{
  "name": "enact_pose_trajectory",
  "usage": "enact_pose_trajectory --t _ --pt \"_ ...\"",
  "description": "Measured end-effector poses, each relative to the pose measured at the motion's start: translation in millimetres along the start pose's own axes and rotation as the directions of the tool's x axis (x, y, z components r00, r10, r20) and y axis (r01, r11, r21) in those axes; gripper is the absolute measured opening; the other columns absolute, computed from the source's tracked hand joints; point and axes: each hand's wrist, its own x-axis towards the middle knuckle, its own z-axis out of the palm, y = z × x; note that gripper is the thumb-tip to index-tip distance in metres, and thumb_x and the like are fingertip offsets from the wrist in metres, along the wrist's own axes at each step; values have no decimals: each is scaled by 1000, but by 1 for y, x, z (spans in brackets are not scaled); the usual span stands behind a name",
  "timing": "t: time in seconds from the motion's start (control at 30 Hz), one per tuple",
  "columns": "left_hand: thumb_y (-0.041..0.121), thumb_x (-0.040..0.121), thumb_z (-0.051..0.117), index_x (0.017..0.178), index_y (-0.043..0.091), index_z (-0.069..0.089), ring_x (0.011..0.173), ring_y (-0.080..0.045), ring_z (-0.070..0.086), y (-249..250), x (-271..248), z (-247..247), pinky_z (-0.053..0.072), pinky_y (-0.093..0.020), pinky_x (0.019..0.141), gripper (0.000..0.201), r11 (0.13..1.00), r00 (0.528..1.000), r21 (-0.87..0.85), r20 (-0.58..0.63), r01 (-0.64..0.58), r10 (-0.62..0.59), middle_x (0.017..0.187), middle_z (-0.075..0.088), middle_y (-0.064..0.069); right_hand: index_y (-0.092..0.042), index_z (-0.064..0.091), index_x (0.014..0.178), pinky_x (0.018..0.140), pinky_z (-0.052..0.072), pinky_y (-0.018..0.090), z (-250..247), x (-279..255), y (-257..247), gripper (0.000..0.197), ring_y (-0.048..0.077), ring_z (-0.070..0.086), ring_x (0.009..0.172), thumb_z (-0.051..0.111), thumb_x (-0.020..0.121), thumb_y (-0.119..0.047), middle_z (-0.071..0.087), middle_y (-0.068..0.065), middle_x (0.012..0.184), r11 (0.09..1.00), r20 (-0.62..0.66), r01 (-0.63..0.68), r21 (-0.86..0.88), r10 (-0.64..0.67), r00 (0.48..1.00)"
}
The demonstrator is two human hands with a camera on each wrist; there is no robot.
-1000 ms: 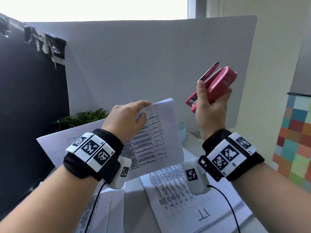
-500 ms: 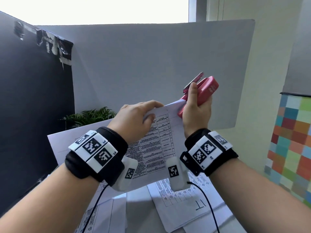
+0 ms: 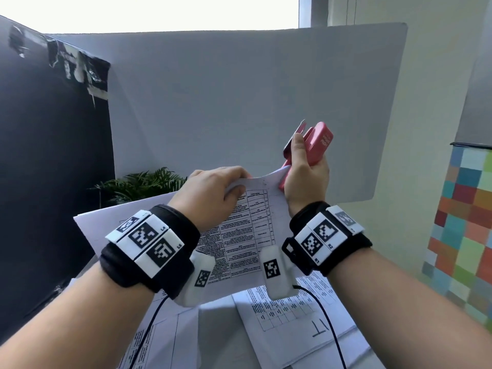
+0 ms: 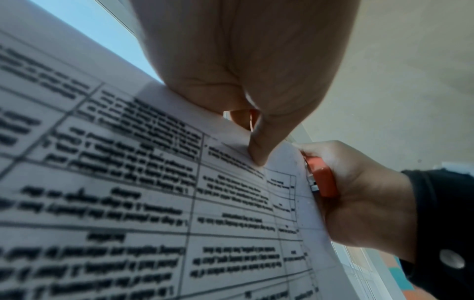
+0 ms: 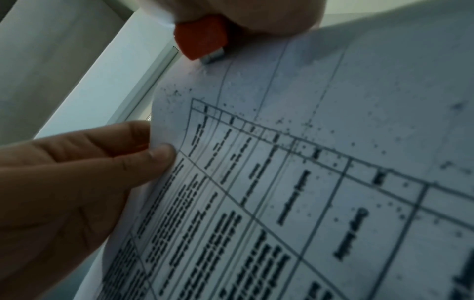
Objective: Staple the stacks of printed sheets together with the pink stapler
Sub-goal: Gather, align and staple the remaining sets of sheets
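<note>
Both hands work in the air above the desk [image 3: 218,339]. The left hand [image 3: 210,198] pinches the sheets [image 3: 239,235] at their top edge; the right hand [image 3: 306,177] clenches the pink stapler [image 3: 318,142] at the 2 o'clock corner. Such thin paper likely sags, so holding it near the staple point keeps it steady.

From my seat the counter [image 3: 217,334] shows only at the bottom of the head view, a pale surface between papers. A printed sheet [image 3: 292,318] lies flat on it to the right, with a table grid and a handwritten mark at its near edge. More printed sheets [image 3: 165,339] lie on the left, partly hidden behind a wrist cable. I cannot tell how many are stacked.
</note>
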Motion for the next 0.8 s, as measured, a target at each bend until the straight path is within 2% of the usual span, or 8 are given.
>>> enact_pose_trajectory --t 0.2,0.3,0.37,0.47,0.53,0.6,0.67,0.8 --pt "18 94 51 105 17 59 78 -20 54 -15 4 -9 41 -29 69 14 998 991 -9 -118 69 -69 88 60 4 -18 54 116 74 54 29 -14 6 -4 39 11 67 78 60 87 -42 68 -5 89 997 27 -5 80 3 1000" --pt "18 95 50 105 15 58 65 -9 50 -27 4 -22 39 -25 59 13 991 968 -77 -220 110 -124 87 61 1 -22 56 107 68 55 30 -34 5 -9 25 15 68 80 56 90 -40 67 0 93 989 -63 38 141 -29 998" --pt "17 96 49 101 15 57 66 2 51 -31 4 -31 39 -11 53 10 984 941 -141 -303 111 -149 85 60 4 -25 57 99 64 51 24 -45 2 -7 13 8 65 73 54 93 -36 66 -5 86 988 -89 54 144 -41 995" --pt "15 96 48 94 17 51 62 10 51 -27 3 -41 40 -4 53 4 966 865 -246 -465 78 -188 77 54 14 -17 57 102 61 51 19 -58 -7 -3 21 4 62 68 52 93 -35 64 -6 82 994 118 -36 106 23 993" --pt "20 95 50 89 25 49 68 6 54 -26 2 -46 49 -15 65 8 940 808 -341 -545 32 -225 78 55 16 -13 55 106 57 51 21 -63 -12 1 27 4 63 64 49 93 -35 66 -7 77 991 324 -137 -6 131 937" --pt "25 93 52 83 34 47 81 -16 63 -25 1 -50 54 -38 80 14 876 767 -483 -565 -9 -304 86 62 8 -14 56 107 60 52 23 -67 -15 5 33 8 65 68 51 90 -42 67 -3 81 971 466 -193 -138 236 853" --pt "23 91 53 82 33 48 93 -32 65 -26 0 -51 52 -51 85 15 784 754 -620 -532 -36 -386 96 67 -6 -15 58 103 66 52 28 -69 -16 5 36 15 64 75 54 85 -45 67 3 88 956 539 -229 -184 293 790" --pt "25 92 54 87 26 52 92 -36 64 -46 -5 -43 50 -56 87 6 768 853 -631 -335 112 -400 99 67 -15 -12 61 89 63 50 28 -76 -4 1 28 13 58 64 51 90 -38 64 2 82 925 501 -323 -201 381 778"
